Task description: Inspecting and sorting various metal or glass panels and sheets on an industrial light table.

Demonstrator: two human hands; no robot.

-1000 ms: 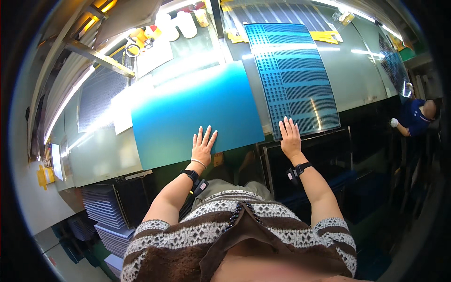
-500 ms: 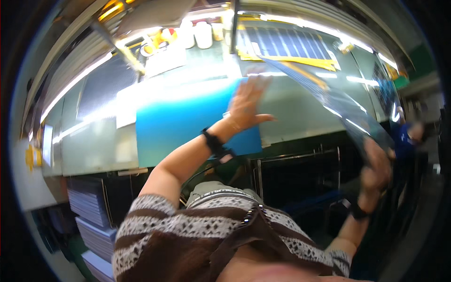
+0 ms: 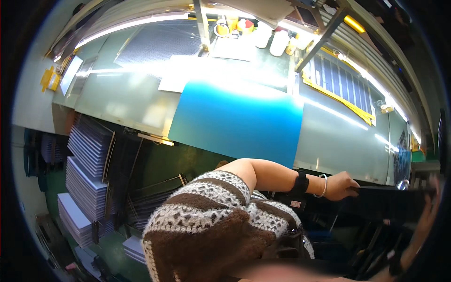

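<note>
My left hand (image 3: 339, 186) reaches across to the right, past the table's front edge. Its fingers are closed on the near corner of a dark flat sheet (image 3: 392, 199). At the far right rim, my right hand (image 3: 430, 209) is at the sheet's other end, its fingers pointing up. Blur and the dim rim hide whether that hand grips the sheet. A large blue sheet (image 3: 239, 122) lies flat on the glass-like tabletop (image 3: 338, 141), its upper edge washed out by glare.
Yellow-edged striped panels (image 3: 340, 84) lie at the back right, beside a metal post (image 3: 324, 37). White bottles (image 3: 279, 43) stand at the back. Stacks of pale sheets (image 3: 87, 183) fill racks below left. A dark mesh sheet (image 3: 162, 44) lies back left.
My left hand has moved from over the blue sheet to the right and closed on the dark sheet. The clear film no longer spans the table. The view has turned right.
</note>
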